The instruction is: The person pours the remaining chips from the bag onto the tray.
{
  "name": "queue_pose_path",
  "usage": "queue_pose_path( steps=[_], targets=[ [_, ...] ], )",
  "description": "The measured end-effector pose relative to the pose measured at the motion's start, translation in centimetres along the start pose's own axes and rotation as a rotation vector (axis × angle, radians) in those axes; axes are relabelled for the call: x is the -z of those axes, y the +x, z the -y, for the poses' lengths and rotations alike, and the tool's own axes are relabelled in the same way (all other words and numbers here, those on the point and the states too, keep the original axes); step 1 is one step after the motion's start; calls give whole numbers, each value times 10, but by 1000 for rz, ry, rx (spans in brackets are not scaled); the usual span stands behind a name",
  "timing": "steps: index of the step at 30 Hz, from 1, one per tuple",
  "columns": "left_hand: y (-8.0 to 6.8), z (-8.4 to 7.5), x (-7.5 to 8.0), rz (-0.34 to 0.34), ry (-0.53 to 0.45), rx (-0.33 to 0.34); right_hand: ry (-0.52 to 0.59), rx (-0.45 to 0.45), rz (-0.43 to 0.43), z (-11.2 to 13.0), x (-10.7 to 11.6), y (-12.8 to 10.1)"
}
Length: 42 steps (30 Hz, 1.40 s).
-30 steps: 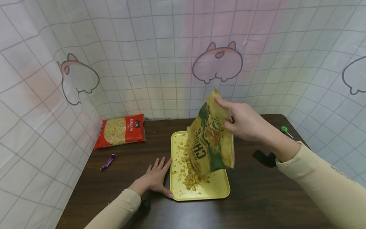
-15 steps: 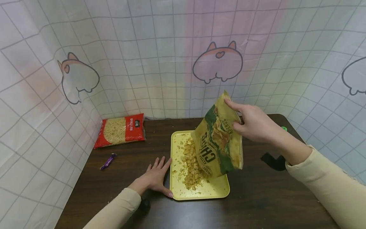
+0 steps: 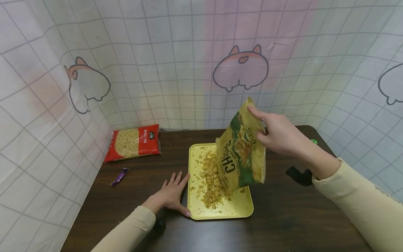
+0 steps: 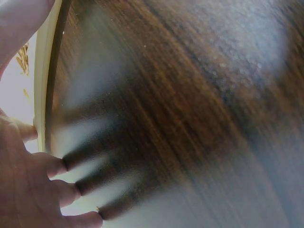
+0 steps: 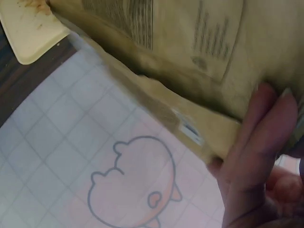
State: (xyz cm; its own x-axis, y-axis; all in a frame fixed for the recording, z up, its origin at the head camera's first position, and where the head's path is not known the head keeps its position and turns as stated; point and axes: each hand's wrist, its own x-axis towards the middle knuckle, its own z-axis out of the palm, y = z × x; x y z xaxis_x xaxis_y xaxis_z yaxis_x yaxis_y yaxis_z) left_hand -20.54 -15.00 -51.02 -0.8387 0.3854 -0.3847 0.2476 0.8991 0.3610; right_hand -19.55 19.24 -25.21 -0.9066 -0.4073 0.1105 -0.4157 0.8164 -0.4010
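Note:
My right hand [image 3: 278, 133] pinches a yellow and green chip bag [image 3: 242, 150] near its raised end. The bag is tilted with its lower end over the yellow tray [image 3: 220, 214], its printed lettering upside down. Broken chips [image 3: 211, 185] lie in a heap along the middle of the tray, partly hidden behind the bag. Spread flat, my left hand [image 3: 171, 196] has its thumb and forefinger at the tray's left rim, the other fingertips on the table. In the right wrist view the fingers [image 5: 256, 137] press against the bag's back.
A red packet of pasta [image 3: 135, 142] lies at the back left of the dark wooden table [image 3: 283, 224]. In front of it is a purple wrapped candy [image 3: 119, 176]. A green lollipop [image 3: 313, 141] shows behind the right forearm. A grid-patterned curtain [image 3: 176, 70] surrounds the table.
My right hand and the chip bag have moved right, uncovering more of the chip heap, then shifted slightly up. The left hand has stayed at the tray's rim.

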Motion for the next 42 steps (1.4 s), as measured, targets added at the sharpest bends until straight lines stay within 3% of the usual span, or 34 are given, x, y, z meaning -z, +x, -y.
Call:
queue_pose_path(
  steps=[19,33,42],
  targets=[
    [0,0,1,-4,-1,-5,-19,25,29,15,0,12],
    [0,-1,0,-1,0,5,78,20,66,28,-12,26],
    [-1,-1,1,4,8,1,85,36,29,36,-19,33]
  ],
)
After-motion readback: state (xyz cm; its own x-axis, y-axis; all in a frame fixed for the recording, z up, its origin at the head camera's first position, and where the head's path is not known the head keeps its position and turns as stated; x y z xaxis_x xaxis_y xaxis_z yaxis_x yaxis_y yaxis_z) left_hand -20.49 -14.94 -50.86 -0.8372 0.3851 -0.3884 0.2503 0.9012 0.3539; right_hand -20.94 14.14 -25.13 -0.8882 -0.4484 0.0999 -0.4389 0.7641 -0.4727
